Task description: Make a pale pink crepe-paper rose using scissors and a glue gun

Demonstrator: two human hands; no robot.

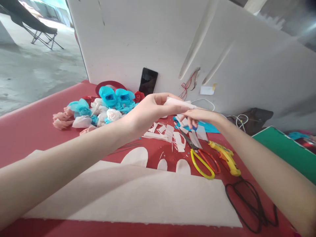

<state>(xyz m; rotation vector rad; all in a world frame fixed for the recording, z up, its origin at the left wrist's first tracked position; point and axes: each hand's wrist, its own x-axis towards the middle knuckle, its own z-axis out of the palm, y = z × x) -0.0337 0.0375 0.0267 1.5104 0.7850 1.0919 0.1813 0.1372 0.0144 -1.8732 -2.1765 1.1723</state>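
My left hand [158, 104] is raised over the middle of the table, its thumb and fingers closed on a piece of white crepe paper [179, 102]. A thin wire appears to run from the paper's right end over my right wrist. My right hand [198, 115] is right beside the paper, palm down, with curled fingers close to my left thumb. Its thumb is hidden, so what it pinches cannot be made out. Below it lie scissors [202, 164] with one yellow and one red handle, among white paper scraps [170, 131].
Blue, white, pink and red paper flowers [108, 105] are heaped at left. A phone [148, 81] leans on the white panel. A yellow glue gun [225, 158] with black cord lies right, beside a green board [288, 154]. White paper [138, 197] covers the red table's [29, 138] front.
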